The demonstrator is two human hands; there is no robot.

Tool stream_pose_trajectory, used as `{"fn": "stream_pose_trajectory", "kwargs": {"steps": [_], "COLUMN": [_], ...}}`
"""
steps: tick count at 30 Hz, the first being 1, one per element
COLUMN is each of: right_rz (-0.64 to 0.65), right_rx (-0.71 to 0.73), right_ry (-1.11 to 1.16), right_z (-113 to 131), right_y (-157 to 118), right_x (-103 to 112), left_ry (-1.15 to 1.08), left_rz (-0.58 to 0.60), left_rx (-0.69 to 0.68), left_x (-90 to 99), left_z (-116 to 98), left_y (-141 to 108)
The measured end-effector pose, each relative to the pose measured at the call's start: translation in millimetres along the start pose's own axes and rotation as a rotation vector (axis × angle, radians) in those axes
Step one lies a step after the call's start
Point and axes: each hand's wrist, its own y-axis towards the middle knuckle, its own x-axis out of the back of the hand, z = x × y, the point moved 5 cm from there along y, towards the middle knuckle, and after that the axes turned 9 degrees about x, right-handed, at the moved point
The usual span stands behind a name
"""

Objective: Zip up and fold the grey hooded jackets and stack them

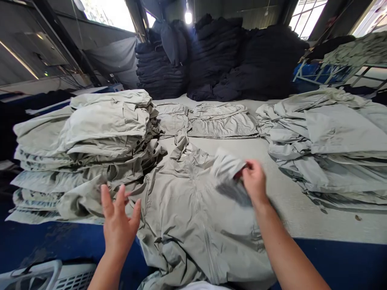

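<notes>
With the right hand (254,179) at four o'clock, pinching a blurred cloth fold (228,167), apparently to lift it off the zipped jacket (181,201), spread on the desk (320,227) from centre to six; with the left hand (119,215) at eight, splayed, empty.

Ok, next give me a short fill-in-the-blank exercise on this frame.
1. The right hand grips pale grey-green cloth above a matching spread-out jacket, while the spread-fingered left hand holds ____.
2. The pale perforated plastic basket sits in the picture's lower ____ corner.
3. Tall stacks of dark cloth garments stand at the white table's ____ end.

Missing words: nothing; left; far.
</notes>
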Motion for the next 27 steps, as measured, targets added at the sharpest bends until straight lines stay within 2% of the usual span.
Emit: {"fn": "stream_pose_trajectory", "kwargs": {"steps": [1,2,3,4,6,7,8,9,10,12,14,17,19,21,23,24,27], "right_rz": [-0.181,-0.284,-0.286,-0.187,0.170,0.346,0.475,0.540,0.553,0.520,0.553,0.791,0.834,0.710,0.602,0.591,0.675], "right_rx": [0.002,0.051,0.140,0.252,0.446,0.482,0.473,0.431,0.377,0.290,0.238,0.177,0.208,0.294,0.369,0.394,0.434], "right_ry": [-0.019,-0.048,-0.079,-0.110,-0.196,-0.256,-0.326,-0.403,-0.478,-0.591,-0.655,-0.654,-0.605,-0.559,-0.528,-0.520,-0.521], "right_z": [-1.0,0.8,4.4,8.7,11.8,8.0,1.0,-7.3,-15.4,-26.5,-29.6,-19.8,-1.5,19.4,32.6,35.0,31.3], "right_y": [7.3,11.8,14.6,15.3,6.4,-2.6,-12.5,-21.9,-30.8,-48.5,-65.9,-82.6,-77.6,-62.3,-51.7,-50.5,-56.2], "right_x": [14.1,20.9,18.9,8.1,-28.9,-47.6,-62.1,-70.4,-72.6,-63.0,-46.0,-30.9,-34.0,-46.9,-66.3,-76.3,-93.7], "left_ry": [-0.013,-0.017,-0.009,0.013,0.132,0.221,0.315,0.399,0.460,0.480,0.383,0.119,-0.020,-0.046,0.044,0.113,0.284], "left_rz": [0.055,0.131,0.224,0.323,0.492,0.548,0.595,0.634,0.673,0.756,0.840,0.963,0.943,0.852,0.790,0.785,0.790], "left_rx": [-0.036,-0.091,-0.160,-0.224,-0.294,-0.287,-0.253,-0.213,-0.188,-0.224,-0.357,-0.509,-0.515,-0.510,-0.523,-0.523,-0.502], "left_x": [-8.2,-19.6,-34.5,-52.2,-91.7,-110.7,-127.7,-141.2,-150.5,-156.4,-147.7,-128.9,-129.0,-144.4,-169.8,-182.9,-207.6], "left_z": [-5.4,-11.5,-17.8,-23.2,-28.2,-27.2,-24.0,-19.9,-16.0,-12.5,-16.0,-31.9,-47.8,-64.4,-75.6,-77.4,-71.9], "left_y": [-2.5,-4.3,-5.7,-6.8,-8.1,-8.4,-9.4,-11.6,-15.6,-28.0,-40.9,-44.2,-31.0,-16.4,-11.2,-12.2,-18.4]}}
